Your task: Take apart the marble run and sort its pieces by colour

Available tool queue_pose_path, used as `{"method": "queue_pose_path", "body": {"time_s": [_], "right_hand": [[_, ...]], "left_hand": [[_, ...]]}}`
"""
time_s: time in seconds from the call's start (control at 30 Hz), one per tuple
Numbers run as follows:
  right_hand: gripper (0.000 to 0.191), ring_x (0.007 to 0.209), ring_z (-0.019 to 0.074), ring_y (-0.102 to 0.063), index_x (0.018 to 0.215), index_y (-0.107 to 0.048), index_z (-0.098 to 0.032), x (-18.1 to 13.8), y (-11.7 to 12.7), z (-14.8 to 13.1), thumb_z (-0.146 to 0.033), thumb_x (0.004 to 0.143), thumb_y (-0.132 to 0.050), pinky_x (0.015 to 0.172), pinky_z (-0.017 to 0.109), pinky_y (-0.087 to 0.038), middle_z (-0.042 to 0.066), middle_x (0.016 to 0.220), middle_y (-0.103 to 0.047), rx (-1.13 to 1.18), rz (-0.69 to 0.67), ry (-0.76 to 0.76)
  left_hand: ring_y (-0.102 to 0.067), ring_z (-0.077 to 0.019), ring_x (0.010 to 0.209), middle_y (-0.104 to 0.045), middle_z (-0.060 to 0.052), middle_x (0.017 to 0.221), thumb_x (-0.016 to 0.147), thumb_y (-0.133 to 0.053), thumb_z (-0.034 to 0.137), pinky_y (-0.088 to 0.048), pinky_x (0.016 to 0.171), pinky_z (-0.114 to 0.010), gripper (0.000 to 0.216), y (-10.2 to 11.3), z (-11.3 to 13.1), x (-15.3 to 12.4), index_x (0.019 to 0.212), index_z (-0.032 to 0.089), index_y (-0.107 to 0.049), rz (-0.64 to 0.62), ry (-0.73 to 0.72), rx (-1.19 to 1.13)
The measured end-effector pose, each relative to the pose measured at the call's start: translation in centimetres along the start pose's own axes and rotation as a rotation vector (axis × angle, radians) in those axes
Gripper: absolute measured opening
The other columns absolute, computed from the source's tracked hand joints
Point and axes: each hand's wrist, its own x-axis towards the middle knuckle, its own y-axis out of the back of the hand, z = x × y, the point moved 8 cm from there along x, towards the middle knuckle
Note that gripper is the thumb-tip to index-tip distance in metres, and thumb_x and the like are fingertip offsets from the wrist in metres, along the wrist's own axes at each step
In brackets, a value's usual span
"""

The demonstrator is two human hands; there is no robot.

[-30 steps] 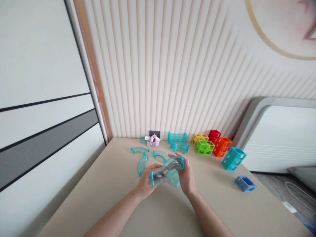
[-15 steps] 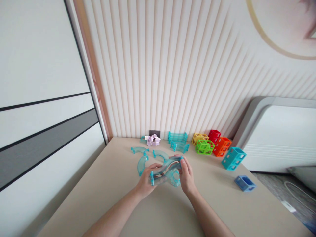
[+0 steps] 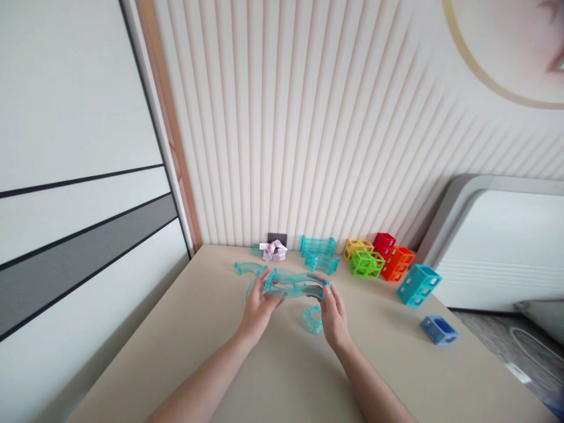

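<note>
Between my hands, above the table, are two wavy translucent teal track pieces [image 3: 295,284], lying roughly side by side. My left hand [image 3: 259,305] grips their left ends, thumb in front. At the right ends my right hand [image 3: 333,317] is closed around them with its thumb on the near side. A small teal ring-shaped connector [image 3: 312,320] rests on the table just below the pieces. Behind the left hand lies a curved teal track piece [image 3: 249,268]; another curve is mostly covered by that hand.
Along the wall stand more teal track pieces [image 3: 318,245], a lilac bundle [image 3: 275,251] and a dark box [image 3: 277,238]. To the right are yellow [image 3: 356,248], green [image 3: 366,264], red [image 3: 384,242], orange [image 3: 398,262], teal [image 3: 418,285] and blue [image 3: 439,330] cube frames.
Both hands have levelled the wavy track pieces, which were tilted and crossing. The left ends rose and moved away from me, uncovering the ring-shaped connector.
</note>
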Motion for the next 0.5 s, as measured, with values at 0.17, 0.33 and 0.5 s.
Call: {"method": "queue_pose_path", "body": {"time_s": [0.17,0.33,0.5], "right_hand": [[0.043,0.093,0.0246,-0.069,0.113,-0.072,-0.022,0.1,-0.3,-0.2,-0.058,0.091,-0.062,0.080,0.037,-0.057,0.009,0.110,-0.075,-0.055,-0.021,-0.030],[0.037,0.108,0.0281,-0.066,0.105,-0.073,-0.024,0.2,-0.5,-0.3,-0.055,0.085,-0.071,0.085,0.038,-0.057,0.010,0.123,-0.069,-0.096,-0.051,-0.013],[0.032,0.109,0.0287,-0.064,0.093,-0.074,-0.022,0.4,-0.6,-0.2,-0.053,0.084,-0.072,0.083,0.038,-0.057,0.011,0.122,-0.067,-0.192,-0.065,0.029]], "left_hand": [[-0.070,-0.0213,0.101,-0.071,-0.010,0.117,0.083,-0.076,0.049,-0.056,0.095,-0.040,0.059,-0.1,1.2,-0.1,0.132,0.023,-0.058,0.001,-0.006,-0.249],[-0.065,-0.0242,0.113,-0.066,-0.009,0.126,0.086,-0.074,0.049,-0.057,0.090,-0.039,0.052,-0.4,1.5,-0.2,0.130,0.025,-0.060,-0.052,-0.029,-0.258],[-0.065,-0.0247,0.114,-0.061,-0.007,0.134,0.084,-0.077,0.042,-0.057,0.090,-0.037,0.055,-0.9,1.1,-0.3,0.133,0.029,-0.059,-0.101,0.006,-0.232]]}}
